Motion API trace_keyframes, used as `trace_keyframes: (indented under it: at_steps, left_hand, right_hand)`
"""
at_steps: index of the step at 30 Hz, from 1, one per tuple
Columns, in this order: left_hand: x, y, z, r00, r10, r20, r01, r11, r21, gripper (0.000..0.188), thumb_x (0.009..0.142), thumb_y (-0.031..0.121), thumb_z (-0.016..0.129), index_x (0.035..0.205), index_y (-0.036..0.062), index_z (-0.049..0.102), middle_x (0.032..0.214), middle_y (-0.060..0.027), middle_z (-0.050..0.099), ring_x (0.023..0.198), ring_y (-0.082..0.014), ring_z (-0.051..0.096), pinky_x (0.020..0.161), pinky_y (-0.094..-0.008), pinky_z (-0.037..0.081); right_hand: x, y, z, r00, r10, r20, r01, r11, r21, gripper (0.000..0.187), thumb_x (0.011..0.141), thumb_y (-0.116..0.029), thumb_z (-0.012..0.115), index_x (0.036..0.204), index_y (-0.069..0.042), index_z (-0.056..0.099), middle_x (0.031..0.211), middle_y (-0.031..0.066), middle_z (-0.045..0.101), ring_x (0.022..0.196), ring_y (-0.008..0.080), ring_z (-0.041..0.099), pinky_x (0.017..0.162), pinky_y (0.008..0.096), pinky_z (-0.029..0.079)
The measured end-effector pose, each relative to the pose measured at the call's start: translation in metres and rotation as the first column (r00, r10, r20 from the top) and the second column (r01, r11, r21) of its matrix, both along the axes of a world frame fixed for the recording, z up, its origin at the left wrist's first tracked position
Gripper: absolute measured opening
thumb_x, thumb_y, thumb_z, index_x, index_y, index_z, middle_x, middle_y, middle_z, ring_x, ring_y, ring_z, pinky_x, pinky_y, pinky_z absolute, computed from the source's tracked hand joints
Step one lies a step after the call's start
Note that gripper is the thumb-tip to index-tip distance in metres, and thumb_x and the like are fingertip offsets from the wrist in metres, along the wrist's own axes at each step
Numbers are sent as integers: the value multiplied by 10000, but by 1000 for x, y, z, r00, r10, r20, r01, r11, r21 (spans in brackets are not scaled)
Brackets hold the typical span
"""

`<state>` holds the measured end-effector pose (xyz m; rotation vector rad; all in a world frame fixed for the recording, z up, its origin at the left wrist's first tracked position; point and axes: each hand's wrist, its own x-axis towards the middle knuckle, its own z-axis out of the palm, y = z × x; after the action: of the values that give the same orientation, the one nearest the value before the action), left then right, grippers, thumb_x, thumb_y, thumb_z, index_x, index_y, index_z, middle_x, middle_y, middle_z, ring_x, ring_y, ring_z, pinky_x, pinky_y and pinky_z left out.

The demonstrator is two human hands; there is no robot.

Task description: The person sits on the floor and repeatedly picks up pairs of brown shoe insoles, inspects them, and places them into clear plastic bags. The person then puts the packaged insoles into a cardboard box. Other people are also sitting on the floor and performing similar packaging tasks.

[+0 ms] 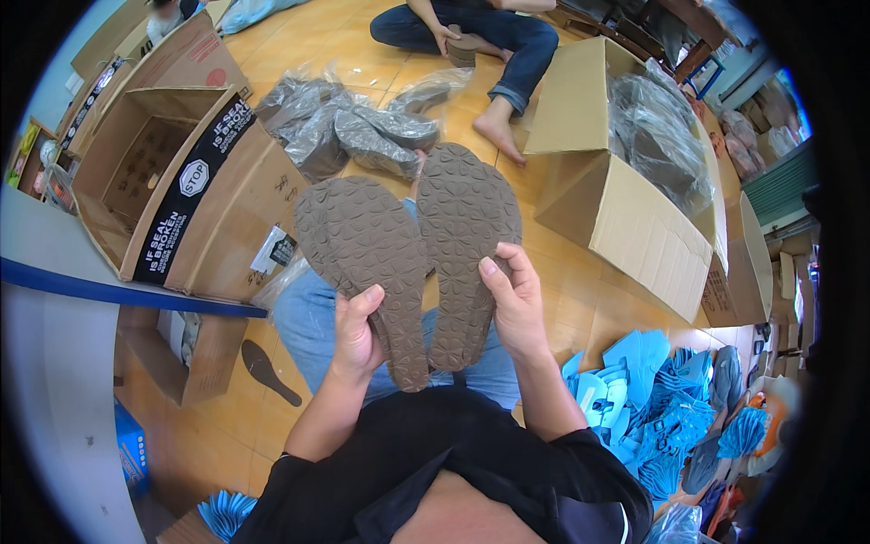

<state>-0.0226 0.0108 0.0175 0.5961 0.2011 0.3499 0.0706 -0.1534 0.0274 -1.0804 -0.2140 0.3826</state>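
My left hand (359,334) grips a brown shoe sole (367,231) along its narrow part, thumb on the patterned face. A matching brown sole (460,204) is held by my right hand (515,304), thumb and fingers pinching its outer edge. Behind each of these soles the rim of at least one more shows, so each hand seems to hold a small stack. Both have a raised flower-like pattern facing me. The wide ends point away from me and the narrow ends toward my lap, the two nearly touching in the middle.
Clear bags of brown soles (362,127) lie ahead on the tiled floor. Open cardboard boxes stand left (217,213) and right (634,218), the right one holding bagged items. A loose sole (269,372) lies left. Blue flat pieces (648,408) are heaped right. Another person (507,45) sits opposite.
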Motion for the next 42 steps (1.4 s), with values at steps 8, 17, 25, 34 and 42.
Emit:
trace_keyframes:
  at_steps: [8, 17, 25, 34, 42]
  left_hand:
    - [-11, 9, -10, 971, -214, -108, 229, 962, 148, 745, 660, 116, 598, 1357, -39, 387, 1240, -153, 567, 1114, -265, 583, 985, -371, 458]
    - [13, 142, 117, 850, 483, 212, -527, 779, 339, 532, 850, 252, 527, 1286, -36, 427, 1191, -165, 551, 1032, -231, 574, 866, -345, 498]
    - [20, 159, 65, 700, 714, 8, -661, 644, 385, 517, 834, 249, 576, 1271, -19, 508, 1247, -134, 560, 1153, -243, 528, 1006, -365, 401]
    - [17, 44, 16, 981, 150, -124, -119, 967, 225, 484, 800, 140, 577, 1255, -16, 518, 1187, -114, 600, 1090, -224, 586, 962, -361, 462]
    - [21, -12, 7, 989, -111, -101, 134, 956, 260, 535, 909, 218, 579, 1364, -2, 404, 1304, -170, 534, 1128, -276, 583, 917, -386, 520]
  right_hand:
    - [0, -3, 4, 946, 36, 322, 77, 940, -333, 236, 898, -143, 683, 1085, -18, 612, 1024, 38, 641, 977, 110, 570, 870, 252, 442]
    - [1, -10, 10, 952, -36, 303, 128, 948, -290, 345, 944, -98, 597, 1269, -13, 523, 1175, 66, 577, 1106, 133, 529, 961, 267, 410]
    - [1, 0, 7, 890, -63, 451, 222, 925, -309, 554, 960, -57, 519, 1460, -1, 287, 1417, 145, 417, 1292, 192, 420, 1079, 317, 328]
    - [-2, 10, 2, 956, 0, 293, 109, 928, -356, 359, 966, -88, 503, 1312, 3, 502, 1288, 112, 545, 1218, 201, 485, 1033, 324, 367]
    - [0, 11, 6, 975, -73, 209, 121, 966, -228, 569, 889, -84, 634, 1382, 37, 377, 1340, 155, 483, 1218, 218, 483, 1033, 357, 386]
